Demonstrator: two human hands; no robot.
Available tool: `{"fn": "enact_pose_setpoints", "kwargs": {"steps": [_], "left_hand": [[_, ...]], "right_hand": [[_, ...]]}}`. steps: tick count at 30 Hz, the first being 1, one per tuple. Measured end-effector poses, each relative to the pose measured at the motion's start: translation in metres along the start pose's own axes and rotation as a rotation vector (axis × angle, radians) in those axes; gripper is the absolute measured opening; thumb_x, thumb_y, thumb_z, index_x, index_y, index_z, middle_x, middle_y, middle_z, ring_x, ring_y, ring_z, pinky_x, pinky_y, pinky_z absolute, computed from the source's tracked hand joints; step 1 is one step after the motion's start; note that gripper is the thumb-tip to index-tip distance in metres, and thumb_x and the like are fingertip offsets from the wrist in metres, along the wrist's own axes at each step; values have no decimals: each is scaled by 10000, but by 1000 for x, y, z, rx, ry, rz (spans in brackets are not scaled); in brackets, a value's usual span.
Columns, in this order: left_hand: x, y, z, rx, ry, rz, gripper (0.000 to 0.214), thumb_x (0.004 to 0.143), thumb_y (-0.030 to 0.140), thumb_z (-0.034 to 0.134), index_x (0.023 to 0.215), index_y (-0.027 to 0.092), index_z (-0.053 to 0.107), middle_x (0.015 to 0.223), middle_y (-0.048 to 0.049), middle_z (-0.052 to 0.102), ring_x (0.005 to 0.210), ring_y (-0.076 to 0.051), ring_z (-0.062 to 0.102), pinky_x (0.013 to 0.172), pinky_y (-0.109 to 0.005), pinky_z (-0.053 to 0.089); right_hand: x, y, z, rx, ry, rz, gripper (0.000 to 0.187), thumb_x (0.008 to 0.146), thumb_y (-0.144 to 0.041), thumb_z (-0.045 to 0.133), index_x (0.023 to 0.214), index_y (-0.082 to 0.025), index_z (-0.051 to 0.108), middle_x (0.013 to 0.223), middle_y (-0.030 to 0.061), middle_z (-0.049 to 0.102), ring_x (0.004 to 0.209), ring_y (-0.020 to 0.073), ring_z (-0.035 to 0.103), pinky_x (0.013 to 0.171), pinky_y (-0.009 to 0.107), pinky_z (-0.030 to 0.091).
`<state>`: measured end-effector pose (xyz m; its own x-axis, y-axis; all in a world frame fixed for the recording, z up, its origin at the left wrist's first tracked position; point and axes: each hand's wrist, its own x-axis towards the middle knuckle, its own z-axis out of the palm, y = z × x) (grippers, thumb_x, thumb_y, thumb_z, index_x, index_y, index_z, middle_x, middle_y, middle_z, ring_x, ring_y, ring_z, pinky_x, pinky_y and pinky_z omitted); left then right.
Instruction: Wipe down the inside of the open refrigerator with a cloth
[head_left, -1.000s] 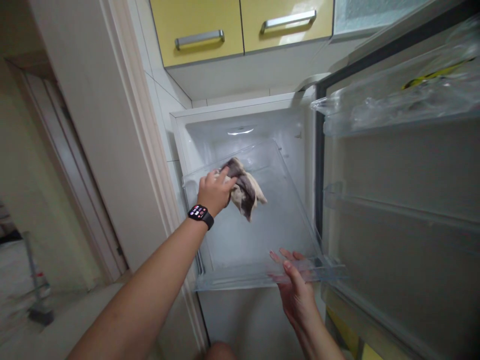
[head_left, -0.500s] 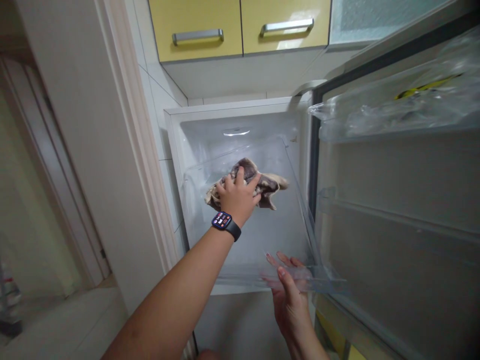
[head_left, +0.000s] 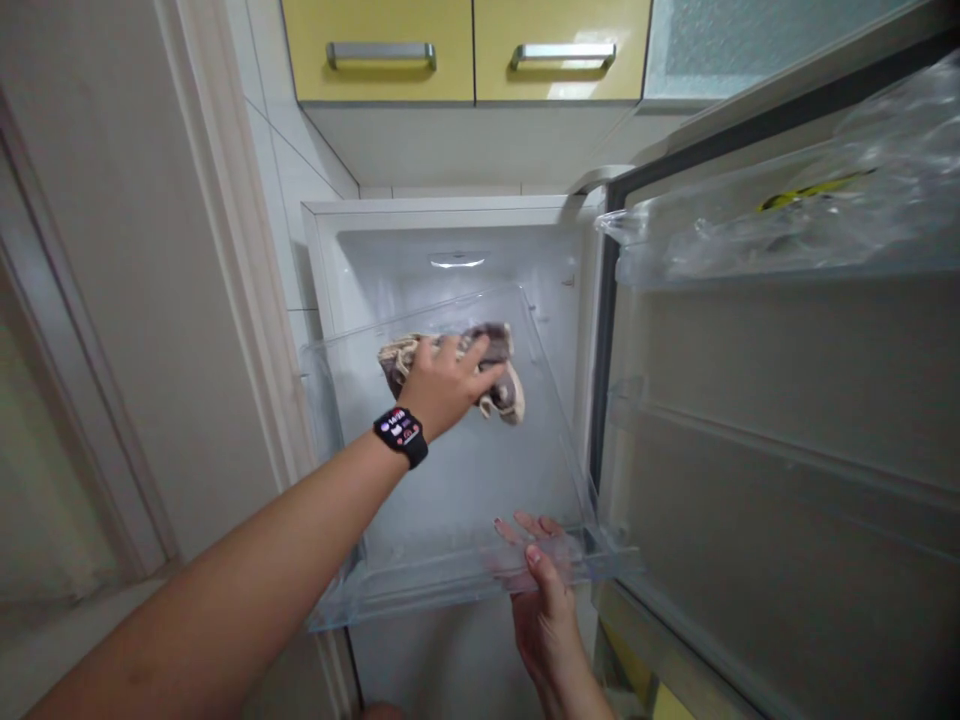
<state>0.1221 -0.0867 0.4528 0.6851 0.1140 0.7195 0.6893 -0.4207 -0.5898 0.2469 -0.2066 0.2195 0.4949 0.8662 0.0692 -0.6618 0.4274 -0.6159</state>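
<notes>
My left hand (head_left: 448, 385), with a black watch on the wrist, presses a crumpled grey-and-cream cloth (head_left: 495, 345) against a clear fridge shelf (head_left: 450, 490). Its fingers curve over the cloth and hide part of it. The shelf sits at a slant, with its front left corner sticking out past the fridge opening. At the shelf's front edge, right of the middle, my right hand (head_left: 541, 590) grips from below. The thumb lies over the rim and the other fingers show through the clear plastic underneath.
The fridge door (head_left: 780, 400) stands open on the right. A clear plastic bag (head_left: 810, 225) fills its upper rack. Yellow cabinets (head_left: 379, 60) with metal handles hang above. A door frame (head_left: 217, 250) and white tiles rise close on the left.
The shelf has turned and come out toward the front left, with my right hand still on its edge. My left hand has shifted the cloth left across it.
</notes>
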Motion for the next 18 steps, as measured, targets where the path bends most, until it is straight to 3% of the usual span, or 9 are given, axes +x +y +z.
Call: {"fn": "enact_pose_setpoints", "kwargs": {"steps": [2,4,6,10,12,13,15,18], "left_hand": [[13,-14,-4,-22,-46,-193,399,1013,284,473,1359,360,658,1559,-114,584,1251,-414,590,906,-630,447],[16,-10,-5,-34,-62,-235,398,1017,292,464,1357,355,659,1554,-113,587,1241,-411,593,887,-612,451],[7,9,-4,-34,-70,-126,403,1029,280,428,1357,347,652,1534,-111,603,1198,-391,617,877,-599,453],[-27,48,-2,-33,-49,267,363,1028,240,428,1293,313,665,1474,-91,646,1111,-338,649,868,-567,471],[-36,50,-6,-59,-49,282,354,1018,243,461,1298,336,657,1473,-71,647,1111,-332,649,856,-546,487],[-36,46,-9,-95,-60,190,372,1005,250,497,1331,356,641,1476,-70,643,1122,-337,645,852,-537,495],[-25,34,-14,-247,-54,-153,475,961,240,582,1414,381,596,1457,-85,644,1147,-337,641,866,-510,513],[9,18,-16,-734,148,-676,448,923,237,624,1366,300,625,1318,-96,698,1161,-280,654,961,-441,530]], "right_hand": [[-2,4,3,-5,-12,0,690,658,-469,903,1222,-306,539,1256,63,663,1157,357,717,865,524,631],[-1,7,5,-2,-10,-2,693,657,-470,905,1221,-310,534,1263,61,661,1151,354,720,853,513,636],[1,8,6,11,4,-4,682,677,-473,891,1229,-309,525,1281,71,655,1156,363,717,805,491,645],[5,5,0,34,19,-11,656,712,-496,858,1239,-304,517,1328,90,634,1169,393,706,781,515,648],[7,4,-5,26,-3,-31,650,719,-490,853,1247,-312,519,1346,89,628,1187,388,699,856,567,633],[7,4,-7,14,-28,-45,647,724,-474,854,1255,-320,518,1349,83,626,1206,380,691,901,586,619],[8,8,-11,-19,-72,-82,656,720,-440,869,1261,-335,513,1326,69,630,1223,363,684,959,600,596],[6,19,-12,-59,-106,-114,680,716,-443,882,1264,-340,494,1304,68,623,1207,352,688,968,607,589]]}}
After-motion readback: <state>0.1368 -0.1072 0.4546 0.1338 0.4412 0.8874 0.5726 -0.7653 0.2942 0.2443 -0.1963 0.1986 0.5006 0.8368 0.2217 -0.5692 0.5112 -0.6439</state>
